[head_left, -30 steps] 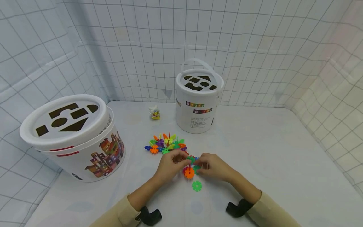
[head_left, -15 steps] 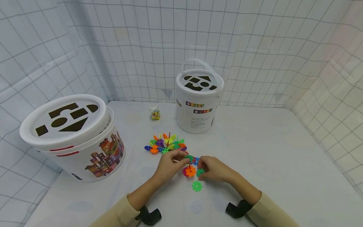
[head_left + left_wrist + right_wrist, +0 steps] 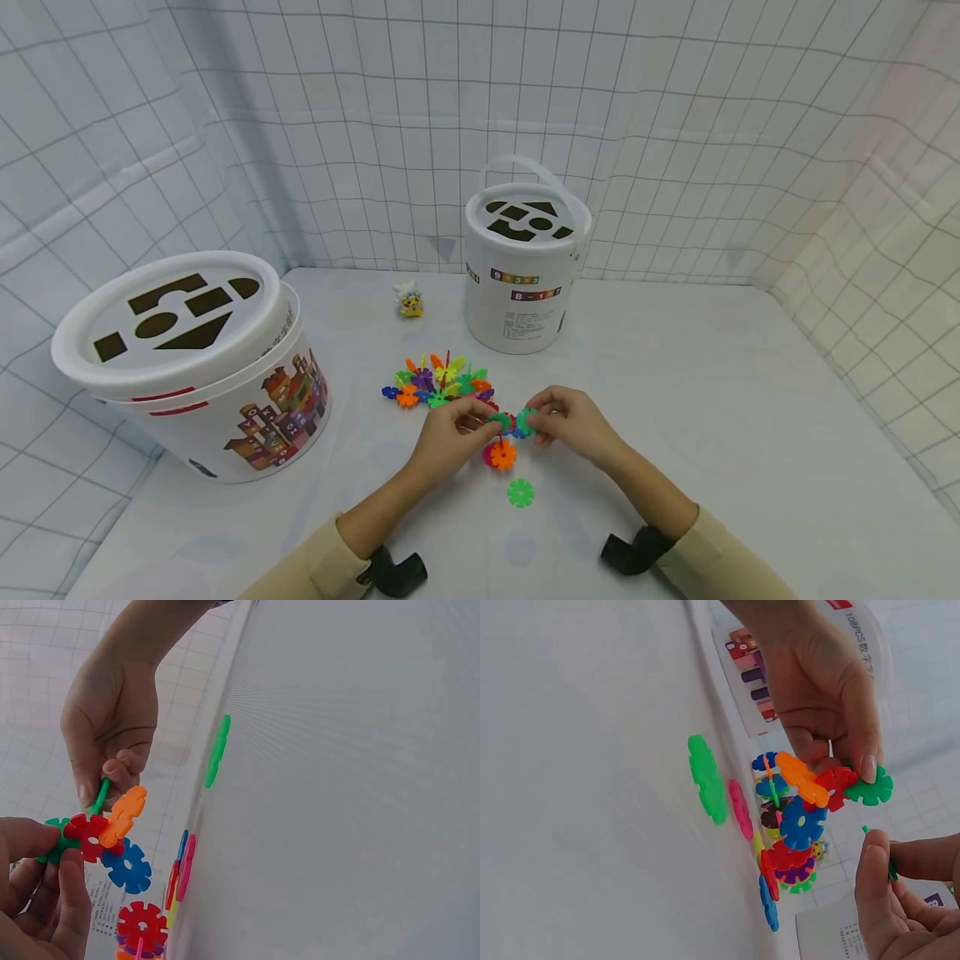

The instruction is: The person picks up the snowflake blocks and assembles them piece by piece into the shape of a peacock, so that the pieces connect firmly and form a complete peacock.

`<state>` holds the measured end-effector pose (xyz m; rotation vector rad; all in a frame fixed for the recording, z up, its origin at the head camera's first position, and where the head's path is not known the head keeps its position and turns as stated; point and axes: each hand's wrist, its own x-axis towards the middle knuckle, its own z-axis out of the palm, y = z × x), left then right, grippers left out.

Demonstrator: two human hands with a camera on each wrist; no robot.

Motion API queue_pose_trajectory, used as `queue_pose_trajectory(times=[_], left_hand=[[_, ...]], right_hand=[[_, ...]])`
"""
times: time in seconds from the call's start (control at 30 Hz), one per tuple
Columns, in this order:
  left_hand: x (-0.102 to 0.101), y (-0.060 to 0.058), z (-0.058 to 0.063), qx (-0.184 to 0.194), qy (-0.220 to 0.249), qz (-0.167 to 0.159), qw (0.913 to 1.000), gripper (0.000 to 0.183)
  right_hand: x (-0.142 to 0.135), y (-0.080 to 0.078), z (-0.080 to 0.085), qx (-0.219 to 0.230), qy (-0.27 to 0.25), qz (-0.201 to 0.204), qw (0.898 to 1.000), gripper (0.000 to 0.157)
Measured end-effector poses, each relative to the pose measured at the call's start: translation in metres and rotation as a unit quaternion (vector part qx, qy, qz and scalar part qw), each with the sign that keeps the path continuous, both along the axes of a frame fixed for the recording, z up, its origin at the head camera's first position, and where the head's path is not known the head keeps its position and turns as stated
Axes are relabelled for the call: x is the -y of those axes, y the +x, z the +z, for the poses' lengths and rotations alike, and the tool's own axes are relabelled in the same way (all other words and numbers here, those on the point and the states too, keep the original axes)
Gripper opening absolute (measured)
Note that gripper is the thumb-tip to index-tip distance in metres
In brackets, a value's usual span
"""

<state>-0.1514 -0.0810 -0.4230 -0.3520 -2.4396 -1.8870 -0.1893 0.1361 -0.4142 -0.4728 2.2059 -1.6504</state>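
Note:
My left hand pinches a green snowflake disc by its edge. That disc is slotted to a red disc, which carries an orange disc and a blue disc. Close on the right, my right hand pinches a separate green disc between thumb and fingers. In the right wrist view this disc is mostly covered by the fingers and a small gap parts it from the joined discs. A light green disc lies flat on the table in front of the hands.
Several coloured discs, some joined, form a cluster beyond my left hand. A magenta disc lies on the table. A large white bucket stands left, a smaller handled bucket at the back, and a small figurine beside it.
My right hand first drew back toward me with its green disc, then rose and moved away to beside the joined discs. The left hand has barely moved.

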Motion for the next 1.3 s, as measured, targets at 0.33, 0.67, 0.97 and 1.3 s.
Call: queue_pose_trajectory(times=[0.33,0.67,0.97,1.3], left_hand=[[-0.002,-0.001,0.0,0.009,0.005,-0.011,0.9999,0.007],[0.0,0.0,-0.003,-0.019,0.027,-0.037,0.9988,0.007],[-0.001,0.0,-0.004,-0.017,-0.005,-0.041,0.999,0.006],[0.001,0.002,-0.005,-0.058,-0.048,-0.052,0.9958,0.005]], right_hand=[[0.003,0.005,0.006,0.076,-0.095,-0.013,0.993,0.025],[0.005,0.008,0.005,0.095,-0.113,-0.032,0.988,0.019],[0.006,0.009,0.004,0.085,-0.109,-0.01,0.99,0.02],[0.017,0.025,0.006,0.073,-0.094,-0.044,0.992,0.016]])
